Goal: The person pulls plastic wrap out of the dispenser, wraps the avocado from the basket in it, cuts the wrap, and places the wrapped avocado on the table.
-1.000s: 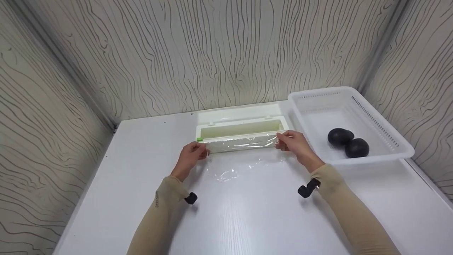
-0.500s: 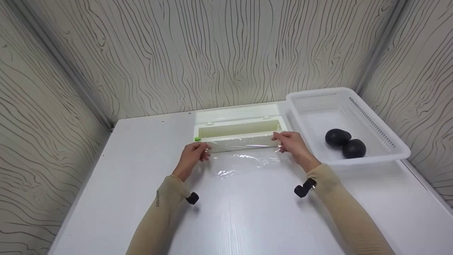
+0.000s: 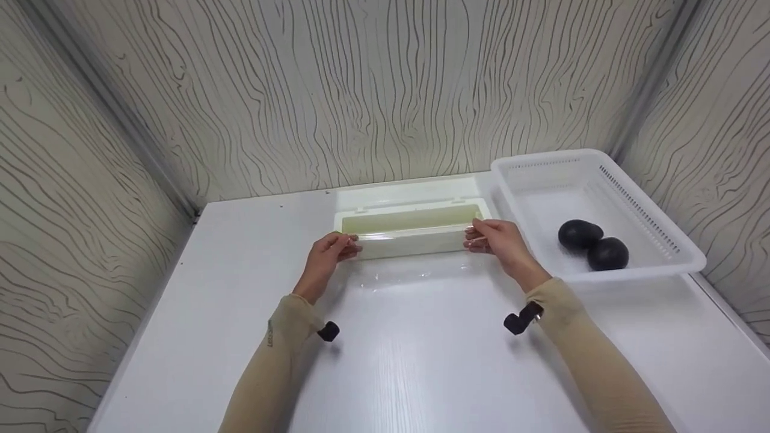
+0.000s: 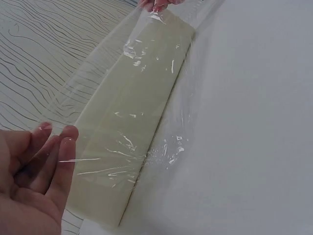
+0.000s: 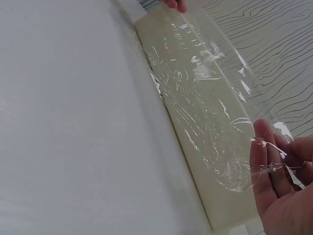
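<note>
A long white cling film box point(image 3: 415, 205) lies near the back wall, its lid point(image 3: 409, 190) swung back and its pale inside showing. Clear cling film point(image 4: 127, 142) spans the front of the box, with a loose edge hanging down toward the table. At the box's left end, my left hand point(image 3: 325, 261) pinches one side of the film between thumb and fingers. My right hand point(image 3: 506, 248) pinches the other side at the right end. Wrinkles gather by the fingers in the right wrist view, where the film point(image 5: 210, 98) bunches.
To the right stands a white plastic basket point(image 3: 652, 207) with two dark, egg-shaped fruits point(image 3: 607, 254) in it. Wood-patterned panels point(image 3: 385, 90) rise behind and beside the white table point(image 3: 397, 361).
The film's hanging edge has drawn up closer to the box, and its upper part now lies along the box's front rim. The green piece at the box's left end has gone out of sight.
</note>
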Tool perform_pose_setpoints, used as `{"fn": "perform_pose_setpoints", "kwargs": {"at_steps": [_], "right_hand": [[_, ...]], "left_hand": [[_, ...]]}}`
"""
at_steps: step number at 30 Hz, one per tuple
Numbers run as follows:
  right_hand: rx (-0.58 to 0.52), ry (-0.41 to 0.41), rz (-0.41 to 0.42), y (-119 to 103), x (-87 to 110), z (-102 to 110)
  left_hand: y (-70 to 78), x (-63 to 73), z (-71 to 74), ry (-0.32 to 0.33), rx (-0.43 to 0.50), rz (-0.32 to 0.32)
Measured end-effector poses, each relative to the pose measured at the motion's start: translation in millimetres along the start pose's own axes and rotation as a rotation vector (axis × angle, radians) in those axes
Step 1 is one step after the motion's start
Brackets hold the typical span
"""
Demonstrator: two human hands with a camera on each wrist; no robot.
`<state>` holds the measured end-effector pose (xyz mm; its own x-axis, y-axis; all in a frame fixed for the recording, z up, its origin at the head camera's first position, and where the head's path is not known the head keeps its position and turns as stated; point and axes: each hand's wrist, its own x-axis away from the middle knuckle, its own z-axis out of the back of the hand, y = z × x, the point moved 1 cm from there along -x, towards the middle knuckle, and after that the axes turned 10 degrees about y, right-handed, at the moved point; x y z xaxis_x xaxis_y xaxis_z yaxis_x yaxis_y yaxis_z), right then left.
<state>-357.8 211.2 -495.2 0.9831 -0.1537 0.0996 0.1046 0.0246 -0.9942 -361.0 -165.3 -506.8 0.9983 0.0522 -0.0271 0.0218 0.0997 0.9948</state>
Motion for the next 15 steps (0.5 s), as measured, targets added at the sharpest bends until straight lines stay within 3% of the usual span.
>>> {"fn": "perform_pose_setpoints", "kwargs": {"at_steps": [8,15], "right_hand": [[-0.101,-0.003,0.014,-2.3,-0.5,1.2],[-0.1,0.039,0.072,-3.6,-2.3,-1.1]], "left_hand": [[3.6,-4.4,-2.6,-0.013,0.094,0.001],[10.1,-9.9,-5.1,0.007,0.155,0.021]]}}
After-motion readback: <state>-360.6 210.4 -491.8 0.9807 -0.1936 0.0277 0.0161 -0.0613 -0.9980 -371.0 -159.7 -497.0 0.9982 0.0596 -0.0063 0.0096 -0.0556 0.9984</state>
